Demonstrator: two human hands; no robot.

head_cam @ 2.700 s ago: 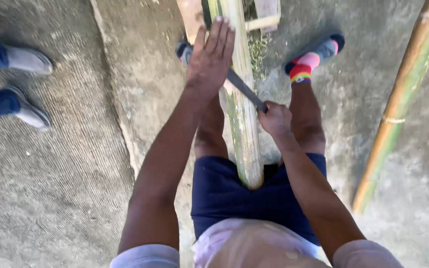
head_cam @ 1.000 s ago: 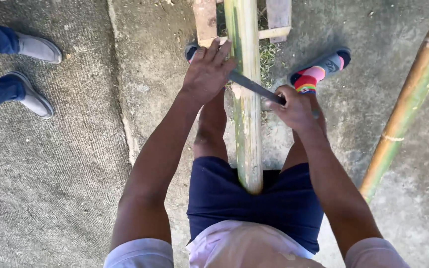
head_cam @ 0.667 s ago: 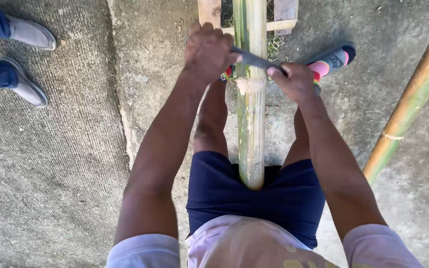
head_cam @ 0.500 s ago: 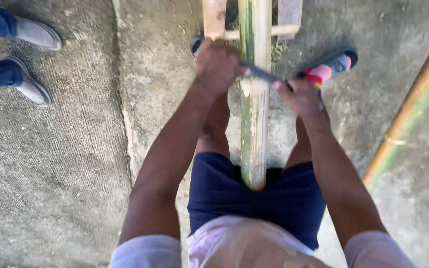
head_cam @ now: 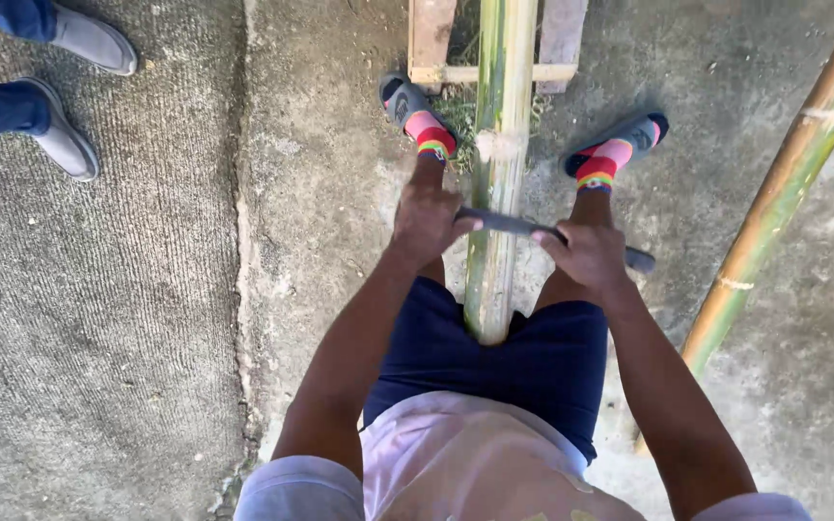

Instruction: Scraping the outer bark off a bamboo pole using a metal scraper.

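A green bamboo pole (head_cam: 496, 164) runs away from me between my legs, its near end against my shorts. A dark knife blade (head_cam: 504, 224) lies crosswise on the pole. My left hand (head_cam: 427, 217) grips the blade's left end, just left of the pole. My right hand (head_cam: 586, 256) holds the handle (head_cam: 637, 259) on the right side. Both hands sit at about knee height, close to the pole's near part.
My feet in slides and striped socks (head_cam: 427, 130) (head_cam: 610, 154) flank the pole. A wooden frame (head_cam: 480, 48) lies under its far part. Another bamboo pole (head_cam: 784, 183) slants at right. A bystander's grey shoes (head_cam: 74, 87) stand top left on concrete.
The knife and both hands have been drawn along the pole toward my body; before that my left hand went from open above the blade to gripping it.
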